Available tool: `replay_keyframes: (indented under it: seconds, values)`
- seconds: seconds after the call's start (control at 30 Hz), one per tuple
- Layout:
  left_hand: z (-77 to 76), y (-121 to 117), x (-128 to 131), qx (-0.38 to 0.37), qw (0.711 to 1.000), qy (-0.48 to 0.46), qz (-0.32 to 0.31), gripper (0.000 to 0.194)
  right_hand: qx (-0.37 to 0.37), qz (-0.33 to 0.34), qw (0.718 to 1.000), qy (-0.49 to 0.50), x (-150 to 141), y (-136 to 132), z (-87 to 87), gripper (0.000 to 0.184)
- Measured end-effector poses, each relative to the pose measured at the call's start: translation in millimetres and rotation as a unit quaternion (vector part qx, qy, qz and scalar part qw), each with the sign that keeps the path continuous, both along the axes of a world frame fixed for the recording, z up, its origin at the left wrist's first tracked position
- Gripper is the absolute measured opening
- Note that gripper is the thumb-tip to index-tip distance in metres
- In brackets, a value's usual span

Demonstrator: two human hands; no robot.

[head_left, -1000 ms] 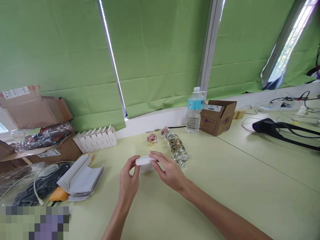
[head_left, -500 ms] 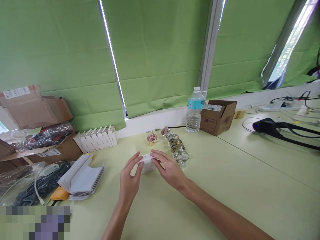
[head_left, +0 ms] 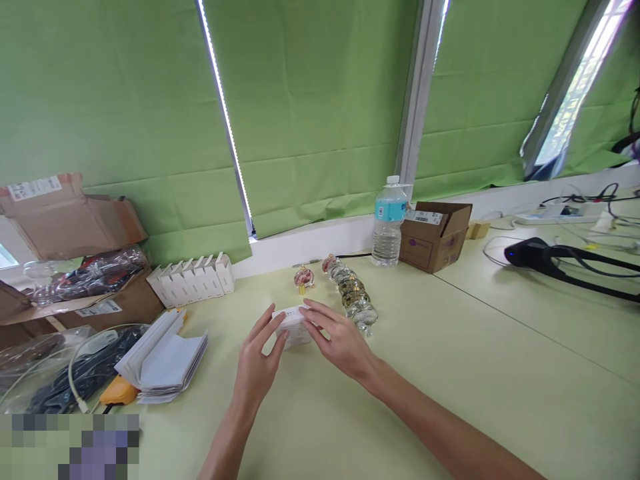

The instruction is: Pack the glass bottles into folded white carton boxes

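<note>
A small white cardboard box (head_left: 294,331) with printing on its top edge sits upright on the table between my two hands. My left hand (head_left: 259,357) grips its left side, with the thumb low on the front and the fingers at the top. On the other side, my right hand (head_left: 341,343) has its fingertips on the top right corner and its thumb on the right part. Just beyond the box lies a pink, ornate glass piece with gold parts (head_left: 303,278). Beside my right hand, several similar glass pieces in pink, clear and gold (head_left: 353,291) form a row.
At the left, a row of white boxes (head_left: 193,281), a stack of flat white cartons (head_left: 167,367) and a brown carton (head_left: 123,303) with wrapped items. Toward the back stand a water bottle (head_left: 389,230) and a small brown box (head_left: 434,239). Black glasses (head_left: 537,257) lie at the right.
The fingers of my left hand have shifted slightly left and down along the box. More of the box's top and front shows. My right hand has barely moved.
</note>
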State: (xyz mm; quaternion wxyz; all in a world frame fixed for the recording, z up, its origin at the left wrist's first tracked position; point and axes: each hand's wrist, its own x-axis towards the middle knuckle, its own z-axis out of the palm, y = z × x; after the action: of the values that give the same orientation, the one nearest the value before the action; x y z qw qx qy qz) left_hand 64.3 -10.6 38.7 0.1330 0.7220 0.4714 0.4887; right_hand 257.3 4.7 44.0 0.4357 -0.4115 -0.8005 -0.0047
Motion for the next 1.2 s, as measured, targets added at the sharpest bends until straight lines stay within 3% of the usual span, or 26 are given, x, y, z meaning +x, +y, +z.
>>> replay_keyframes:
  seconds: [0.33,0.53,0.67,0.8,0.9,0.93,1.07,1.2]
  values:
    - [-8.7,0.2,3.7,-0.010,1.000,0.016,0.022,0.038,-0.029,-0.051,0.997,-0.048,-4.1,-4.0,-1.1,0.044]
    - [-10.3,3.3,5.2,-0.074,0.989,-0.109,0.063,0.060,-0.136,-0.045,0.990,0.014,-9.0,-5.2,-5.9,0.055]
    - [-5.8,3.5,4.6,-0.111,0.982,-0.149,0.019,0.039,-0.190,0.008,0.980,0.058,-12.7,-6.7,-10.3,0.061]
    - [-3.7,3.5,2.7,-0.110,0.975,-0.193,-0.023,0.039,-0.207,0.078,0.973,0.071,-14.8,-12.8,-3.3,0.062]
    - [-6.8,4.5,1.3,-0.116,0.976,-0.178,-0.056,0.028,-0.220,0.131,0.965,0.054,-16.7,-19.4,4.8,0.060]
    - [-8.3,4.8,1.1,-0.120,0.975,-0.174,-0.068,0.032,-0.227,0.141,0.962,0.051,-17.4,-21.0,6.4,0.058]
    - [-11.8,5.5,1.0,-0.146,0.971,-0.168,-0.086,0.071,-0.238,0.138,0.960,0.055,-18.2,-20.4,4.5,0.042]
    - [-7.3,7.4,-2.9,-0.173,0.960,-0.175,-0.135,0.052,-0.230,0.073,0.970,0.019,-11.8,-11.1,-1.6,0.028]
